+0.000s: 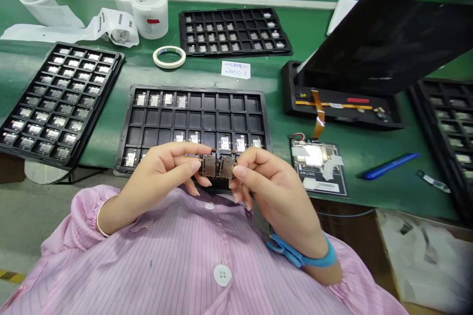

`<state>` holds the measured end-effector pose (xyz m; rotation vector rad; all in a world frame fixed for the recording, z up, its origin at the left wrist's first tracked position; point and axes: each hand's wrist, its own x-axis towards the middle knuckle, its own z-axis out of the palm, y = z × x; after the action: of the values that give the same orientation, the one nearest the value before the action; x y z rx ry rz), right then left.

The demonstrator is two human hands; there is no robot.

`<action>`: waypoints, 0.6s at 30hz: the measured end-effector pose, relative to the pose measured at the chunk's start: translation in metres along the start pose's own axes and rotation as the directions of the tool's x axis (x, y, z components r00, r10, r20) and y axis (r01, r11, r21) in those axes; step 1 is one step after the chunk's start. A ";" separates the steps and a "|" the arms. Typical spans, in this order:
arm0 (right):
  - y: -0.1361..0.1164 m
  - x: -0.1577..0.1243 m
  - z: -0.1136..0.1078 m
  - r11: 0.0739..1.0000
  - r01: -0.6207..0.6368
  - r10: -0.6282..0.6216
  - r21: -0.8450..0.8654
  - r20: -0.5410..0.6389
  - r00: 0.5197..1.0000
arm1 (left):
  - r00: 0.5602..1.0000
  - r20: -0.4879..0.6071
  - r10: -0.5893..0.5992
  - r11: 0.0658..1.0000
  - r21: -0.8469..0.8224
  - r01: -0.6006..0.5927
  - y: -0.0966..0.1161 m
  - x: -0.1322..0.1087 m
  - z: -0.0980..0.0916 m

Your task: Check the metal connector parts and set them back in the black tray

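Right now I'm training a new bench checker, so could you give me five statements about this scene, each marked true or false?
1. The left hand and right hand hold two small metal-faced modules side by side. True.
2. The blue plastic stick lies left of the black middle tray. False: it lies to the right.
3. The cream tape ring lies flat on the green table. True.
4. The right wrist wears a white bangle. False: that is on the left wrist; the right wears a blue band.
5. The white handwritten paper label is between the middle tray and the black far tray. True.
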<state>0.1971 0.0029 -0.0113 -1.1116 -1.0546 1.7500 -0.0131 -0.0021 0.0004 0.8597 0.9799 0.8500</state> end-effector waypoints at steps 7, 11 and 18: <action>0.002 0.002 0.000 1.000 -0.018 0.018 0.008 0.013 1.000 | 1.000 -0.005 -0.003 1.000 -0.011 0.003 0.000 0.002 0.000; 0.004 0.002 -0.001 1.000 -0.028 0.028 0.009 0.019 0.999 | 1.000 -0.010 -0.003 1.000 -0.020 0.003 0.000 0.002 0.001; 0.005 0.003 -0.002 0.999 -0.017 0.017 -0.032 0.012 1.000 | 1.000 -0.014 -0.013 1.000 0.004 0.013 0.001 0.002 0.000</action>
<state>0.1971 0.0045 -0.0174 -1.1337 -1.0872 1.7613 -0.0123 0.0002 0.0002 0.8516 0.9987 0.8443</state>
